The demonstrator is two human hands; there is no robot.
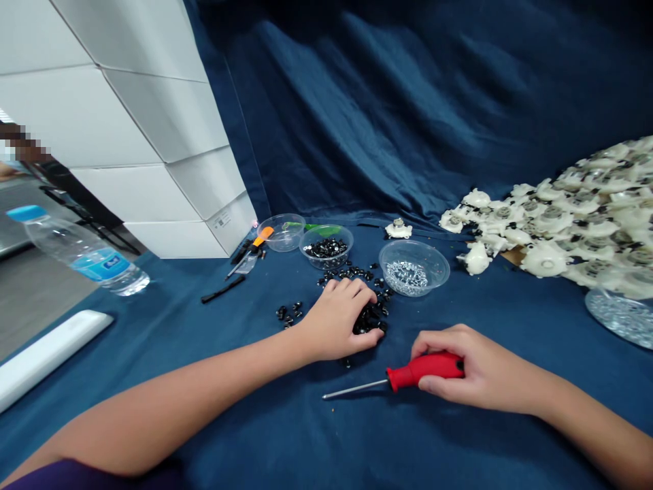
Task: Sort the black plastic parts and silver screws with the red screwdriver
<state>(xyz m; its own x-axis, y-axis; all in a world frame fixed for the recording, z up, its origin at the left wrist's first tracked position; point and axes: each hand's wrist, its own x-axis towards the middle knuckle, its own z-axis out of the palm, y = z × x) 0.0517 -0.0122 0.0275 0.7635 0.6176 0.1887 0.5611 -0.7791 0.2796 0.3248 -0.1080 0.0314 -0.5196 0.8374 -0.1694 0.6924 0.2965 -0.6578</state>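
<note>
My left hand (339, 318) rests over a pile of small black parts (371, 320) on the blue cloth. Its thumb stands apart from the fingers, and the fingertips are partly hidden among the parts. To the right, my right hand (472, 371) is wrapped around the red handle of a screwdriver (426, 371). The shaft points left, with its tip just above or on the cloth; I cannot tell which. Behind the pile stand a clear bowl of black parts (326, 248) and a clear bowl of silver screws (414, 269).
White boxes (194, 116) are stacked at the left, near a water bottle (86, 255). Many cream-coloured plastic housings (545, 258) heap up at the right. Another clear bowl (282, 233) sits by an orange-handled tool (262, 236). A clear container (622, 313) lies at the right edge.
</note>
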